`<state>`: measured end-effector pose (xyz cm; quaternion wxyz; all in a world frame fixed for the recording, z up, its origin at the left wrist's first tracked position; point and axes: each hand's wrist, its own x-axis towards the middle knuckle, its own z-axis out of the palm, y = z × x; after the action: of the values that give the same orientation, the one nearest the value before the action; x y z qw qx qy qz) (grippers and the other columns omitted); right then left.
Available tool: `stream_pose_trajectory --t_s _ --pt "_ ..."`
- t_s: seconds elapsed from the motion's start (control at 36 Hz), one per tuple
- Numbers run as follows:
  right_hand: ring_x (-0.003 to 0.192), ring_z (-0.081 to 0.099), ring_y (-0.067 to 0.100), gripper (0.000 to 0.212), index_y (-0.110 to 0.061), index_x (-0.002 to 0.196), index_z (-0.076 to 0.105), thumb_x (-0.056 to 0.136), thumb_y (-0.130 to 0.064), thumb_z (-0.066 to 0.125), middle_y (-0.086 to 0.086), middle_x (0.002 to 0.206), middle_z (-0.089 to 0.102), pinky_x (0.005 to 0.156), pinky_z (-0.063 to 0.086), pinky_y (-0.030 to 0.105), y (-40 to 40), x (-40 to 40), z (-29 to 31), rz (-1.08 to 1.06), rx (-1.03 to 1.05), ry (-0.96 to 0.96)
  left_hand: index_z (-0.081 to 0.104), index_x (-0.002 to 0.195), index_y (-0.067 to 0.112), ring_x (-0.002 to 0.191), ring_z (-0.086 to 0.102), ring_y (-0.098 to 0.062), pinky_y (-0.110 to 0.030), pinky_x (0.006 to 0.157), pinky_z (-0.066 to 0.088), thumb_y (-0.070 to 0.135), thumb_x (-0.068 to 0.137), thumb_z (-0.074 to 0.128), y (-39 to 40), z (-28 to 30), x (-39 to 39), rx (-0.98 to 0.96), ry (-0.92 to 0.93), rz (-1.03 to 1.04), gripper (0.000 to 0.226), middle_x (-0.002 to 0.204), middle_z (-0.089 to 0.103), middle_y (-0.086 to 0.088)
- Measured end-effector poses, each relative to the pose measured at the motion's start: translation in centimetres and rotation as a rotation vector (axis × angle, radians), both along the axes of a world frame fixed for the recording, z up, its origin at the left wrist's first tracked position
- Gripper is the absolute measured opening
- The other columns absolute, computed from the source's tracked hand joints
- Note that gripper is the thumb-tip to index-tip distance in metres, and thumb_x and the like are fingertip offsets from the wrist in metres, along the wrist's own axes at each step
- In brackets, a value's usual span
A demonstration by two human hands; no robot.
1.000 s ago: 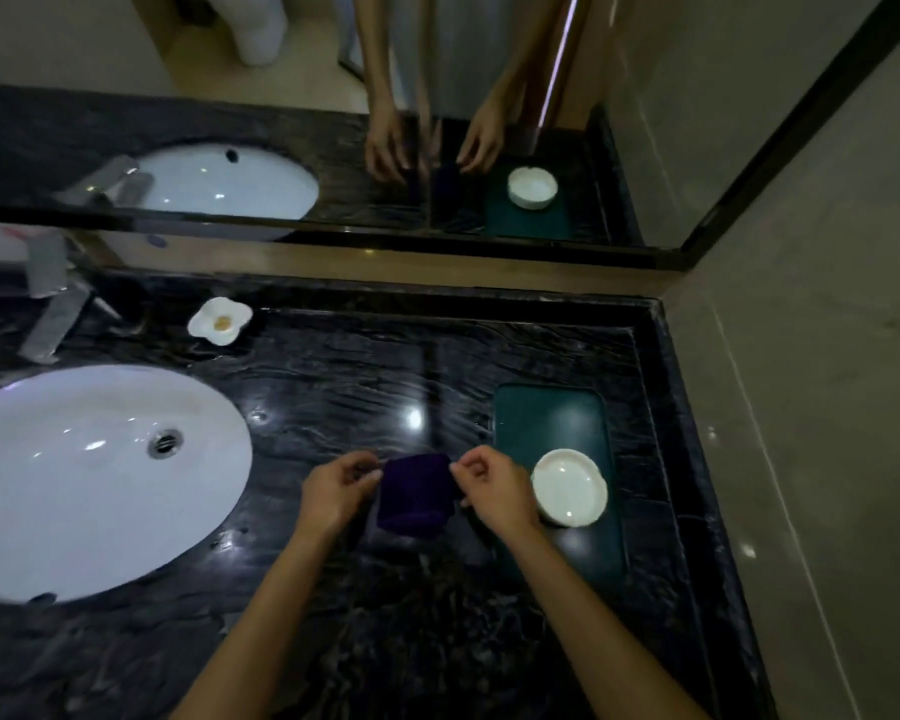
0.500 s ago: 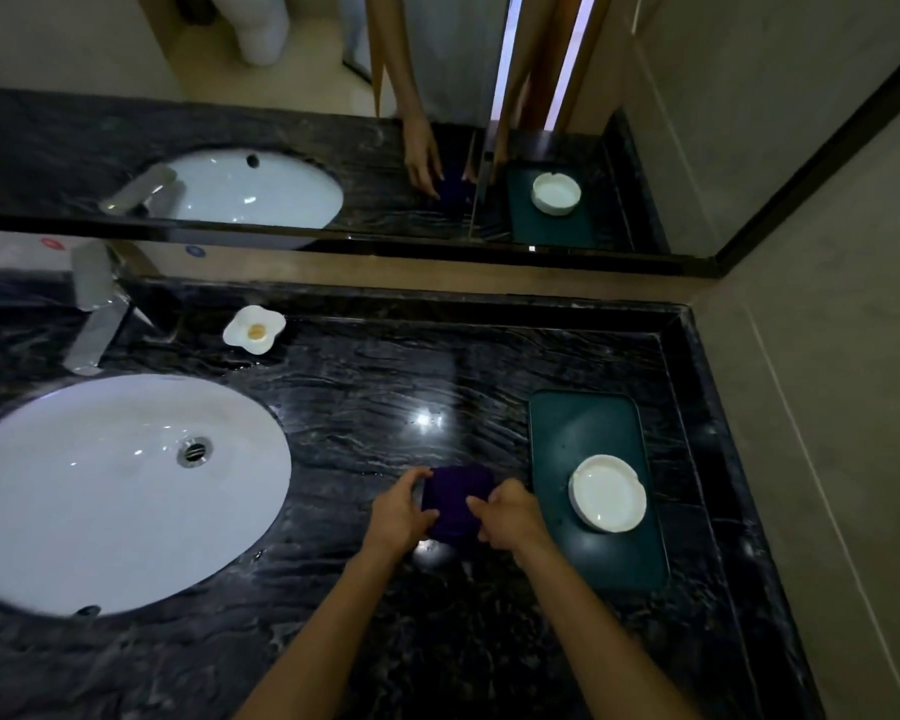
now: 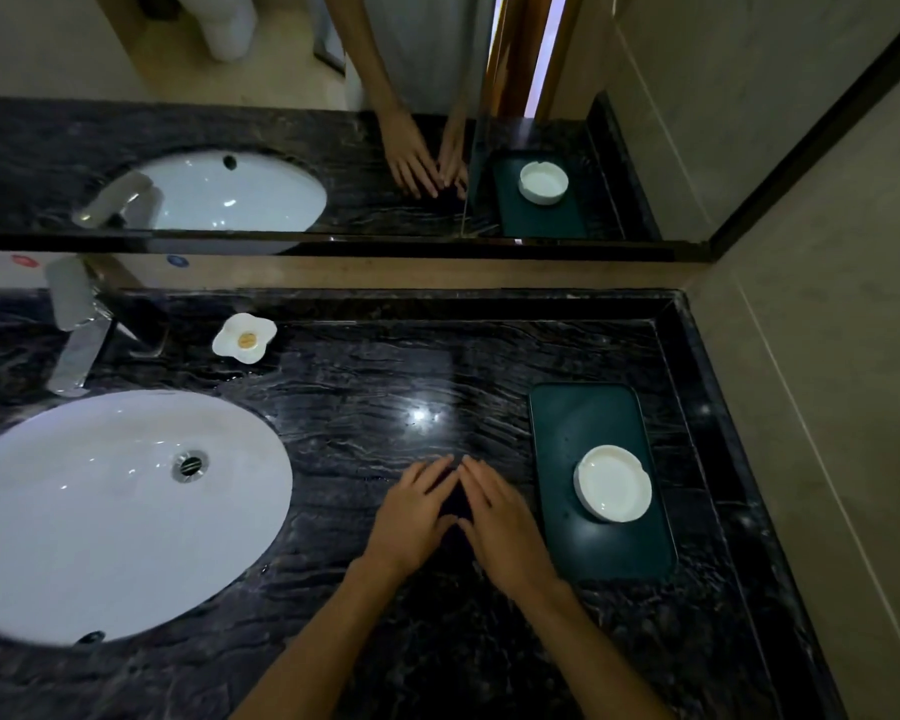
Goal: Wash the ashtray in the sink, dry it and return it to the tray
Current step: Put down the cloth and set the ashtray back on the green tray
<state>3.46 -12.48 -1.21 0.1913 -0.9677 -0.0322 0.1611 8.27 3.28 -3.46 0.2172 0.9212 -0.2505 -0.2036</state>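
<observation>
Hands point(image 3: 458, 517) now flat on cloth point(image 3: 455, 504)

A dark cloth point(image 3: 453, 504) is being covered almost wholly by the left hand point(image 3: 411, 517) and the right hand point(image 3: 500, 522); only a sliver is being shown in the gap between them, and its colour cannot be told. Both forearms are being cut off by the bottom edge. The sink point(image 3: 100, 517) is being cropped at the left edge, and its near rim is being blurred. The base of the faucet point(image 3: 76, 335) is being lost in shadow. The small yellowish item in the flower-shaped dish point(image 3: 244, 337) is being rendered too small to identify.
</observation>
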Motion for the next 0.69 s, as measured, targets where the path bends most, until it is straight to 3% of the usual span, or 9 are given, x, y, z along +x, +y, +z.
stream_pose_trajectory --t_s 0.06,0.11,0.19,0.31,0.39,0.47,0.53,0.61,0.69 --pt "0.154 -0.005 0.017 0.074 -0.014 0.158 -0.001 0.104 -0.036 0.044 -0.005 0.162 -0.015 0.126 0.011 0.041 -0.6 -0.3 -1.1 0.049 0.008 0.124 0.021 0.158 0.028 0.152 0.017 -0.030 -0.048 0.119 0.031 0.045 0.098 0.053 0.3 -0.5 -0.1 0.117 0.046 -0.065 0.070 0.167 0.019 0.008" --pt "0.151 -0.016 0.013 0.077 -0.017 0.157 -0.009 0.104 -0.040 0.041 -0.009 0.156 -0.027 0.126 0.007 0.042 -1.1 -0.7 -1.9 0.049 0.008 0.176 0.008 0.158 0.037 0.155 0.003 -0.026 -0.049 0.123 0.019 0.052 0.099 0.046 0.7 -0.8 -0.2 0.173 0.072 -0.078 0.072 0.167 0.006 0.017" --pt "0.150 -0.020 0.011 0.081 -0.020 0.153 -0.017 0.103 -0.041 0.043 -0.011 0.157 -0.028 0.124 0.003 0.041 -1.0 -1.3 -2.3 0.004 0.070 0.166 0.000 0.156 0.045 0.155 -0.005 -0.026 -0.050 0.124 0.006 0.058 0.099 0.040 1.1 -0.7 -0.2 0.198 0.048 -0.086 0.071 0.165 -0.002 0.023" --pt "0.151 -0.018 0.011 0.079 -0.023 0.153 -0.015 0.102 -0.040 0.044 -0.011 0.159 -0.024 0.126 0.002 0.040 -0.6 -1.7 -2.8 -0.043 0.089 0.109 -0.002 0.155 0.048 0.155 -0.004 -0.026 -0.050 0.124 0.006 0.058 0.098 0.040 1.2 -0.7 0.1 0.207 0.059 -0.097 0.071 0.165 -0.004 0.024" --pt "0.153 -0.009 0.009 0.075 -0.024 0.159 0.005 0.100 -0.043 0.049 -0.012 0.164 -0.012 0.126 0.008 0.036 -0.9 -1.9 -3.1 -0.102 0.200 0.064 0.006 0.156 0.044 0.153 0.010 -0.029 -0.048 0.121 0.021 0.054 0.097 0.048 1.2 -0.6 0.4 0.168 0.085 -0.098 0.073 0.167 0.003 0.019" --pt "0.149 0.020 0.012 0.064 -0.022 0.153 0.036 0.096 -0.041 0.059 -0.006 0.165 0.017 0.122 0.024 0.033 -1.3 -2.2 -2.9 -0.361 0.340 -0.014 0.020 0.157 0.032 0.149 0.021 -0.025 -0.040 0.120 0.029 0.039 0.095 0.062 1.3 -0.7 0.3 0.023 0.171 -0.031 0.075 0.168 0.007 0.007" --pt "0.137 0.042 0.017 0.052 -0.022 0.145 0.047 0.096 -0.034 0.062 0.004 0.153 0.041 0.116 0.037 0.037 -1.3 -2.3 -2.8 -0.525 0.399 -0.039 0.027 0.156 0.024 0.150 0.022 -0.022 -0.035 0.121 0.030 0.027 0.093 0.067 1.3 -1.2 -0.3 -0.113 0.237 0.060 0.075 0.167 0.011 -0.001" --pt "0.118 0.050 0.014 0.059 -0.024 0.151 0.039 0.096 -0.029 0.062 0.008 0.134 0.044 0.110 0.044 0.034 -1.0 -2.4 -2.5 -0.562 0.505 0.067 0.029 0.155 0.020 0.147 0.030 -0.022 -0.036 0.118 0.035 0.018 0.091 0.070 1.1 -1.7 -1.5 -0.226 0.260 0.169 0.076 0.161 0.023 -0.006" --pt "0.120 0.049 0.018 0.067 -0.025 0.156 0.026 0.098 -0.016 0.059 0.007 0.131 0.038 0.111 0.040 0.028 -0.8 -2.2 -2.6 -0.529 0.504 0.115 0.027 0.155 0.022 0.146 0.031 -0.022 -0.034 0.119 0.035 0.017 0.091 0.070 0.6 -2.0 -2.1 -0.265 0.288 0.247 0.077 0.160 0.026 -0.007"
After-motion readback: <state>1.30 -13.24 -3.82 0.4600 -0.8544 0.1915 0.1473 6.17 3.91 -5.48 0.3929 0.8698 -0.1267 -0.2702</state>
